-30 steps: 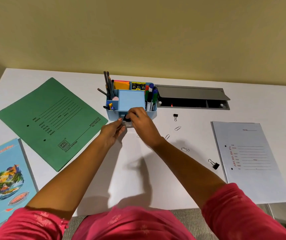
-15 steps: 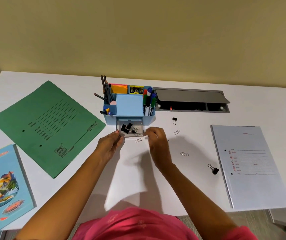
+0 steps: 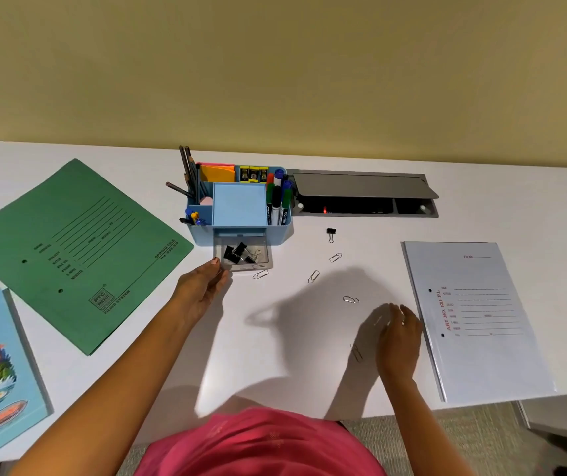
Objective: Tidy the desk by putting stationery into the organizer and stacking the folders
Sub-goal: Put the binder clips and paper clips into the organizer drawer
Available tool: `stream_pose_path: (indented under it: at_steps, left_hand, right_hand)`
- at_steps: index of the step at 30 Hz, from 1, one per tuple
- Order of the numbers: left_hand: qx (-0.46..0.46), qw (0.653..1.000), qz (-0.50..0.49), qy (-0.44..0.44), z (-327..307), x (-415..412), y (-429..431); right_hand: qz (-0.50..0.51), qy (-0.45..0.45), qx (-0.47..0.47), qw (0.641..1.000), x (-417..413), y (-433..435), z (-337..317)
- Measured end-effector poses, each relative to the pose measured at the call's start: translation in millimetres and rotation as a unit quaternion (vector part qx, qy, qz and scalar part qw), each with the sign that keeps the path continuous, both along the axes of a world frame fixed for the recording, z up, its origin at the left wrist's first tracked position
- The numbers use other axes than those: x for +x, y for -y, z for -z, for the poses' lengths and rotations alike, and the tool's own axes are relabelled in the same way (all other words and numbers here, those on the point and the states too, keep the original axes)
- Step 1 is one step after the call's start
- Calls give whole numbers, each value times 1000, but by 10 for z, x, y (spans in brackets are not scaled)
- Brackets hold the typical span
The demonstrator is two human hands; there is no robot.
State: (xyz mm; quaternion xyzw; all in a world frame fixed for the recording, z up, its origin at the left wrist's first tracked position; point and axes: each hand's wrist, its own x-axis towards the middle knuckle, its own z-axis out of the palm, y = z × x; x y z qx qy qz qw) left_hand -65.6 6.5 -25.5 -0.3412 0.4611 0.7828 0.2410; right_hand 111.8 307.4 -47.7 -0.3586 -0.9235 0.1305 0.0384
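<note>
Head view: left hand (image 3: 203, 290) rests its fingertips on the clear drawer (image 3: 242, 254) pulled out of the blue organizer (image 3: 239, 207), not gripping it. Right hand (image 3: 397, 340) hovers spread and empty near scattered paper clips (image 3: 350, 299) on the worktop (image 3: 275, 338), left of the white folder (image 3: 477, 317).

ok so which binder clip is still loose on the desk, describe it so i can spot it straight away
Start at the blue organizer at the back of the white desk. Look just right of it, in front of the grey cable hatch. The loose binder clip lies there alone, small and black, unlike the silver paper clips nearby.
</note>
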Motion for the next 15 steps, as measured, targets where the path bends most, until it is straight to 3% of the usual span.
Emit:
stream_pose_path:
  at_steps: [15]
  left_hand:
    - [17,999,-38,8,80,97,60]
  right_hand:
    - [37,3,21,999,65,-81,83]
